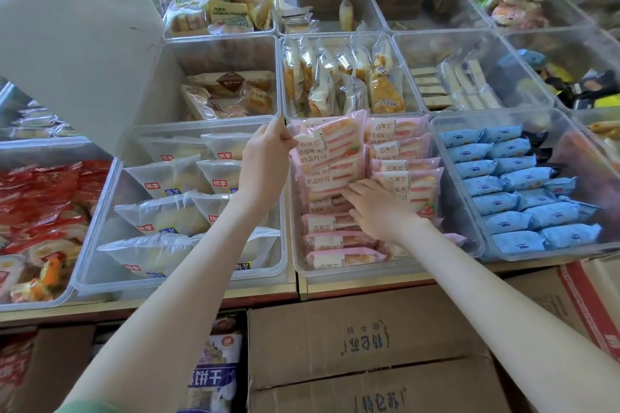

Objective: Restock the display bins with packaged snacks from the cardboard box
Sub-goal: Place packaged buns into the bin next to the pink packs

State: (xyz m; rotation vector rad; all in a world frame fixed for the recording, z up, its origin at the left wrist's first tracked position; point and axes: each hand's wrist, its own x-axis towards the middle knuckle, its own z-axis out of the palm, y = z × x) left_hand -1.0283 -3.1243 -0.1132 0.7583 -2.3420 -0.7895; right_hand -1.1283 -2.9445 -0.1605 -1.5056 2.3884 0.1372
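A clear display bin (359, 270) in front of me holds rows of pink strawberry toast packs (404, 151). My left hand (268, 151) grips a stack of two or three pink packs (327, 157) by the far left corner, standing them over the bin's left rear part. My right hand (375, 208) lies with straight fingers on the packs in the middle of the bin, fingertips against the lower edge of the held stack. A closed brown cardboard box (362, 345) stands below the shelf edge.
A bin of white triangular bread packs (174, 211) sits to the left, a bin of blue packs (523, 198) to the right. More clear bins of pastries fill the back rows. A raised cardboard flap (73, 37) leans at upper left. Red snack packs (43, 204) fill the far-left bin.
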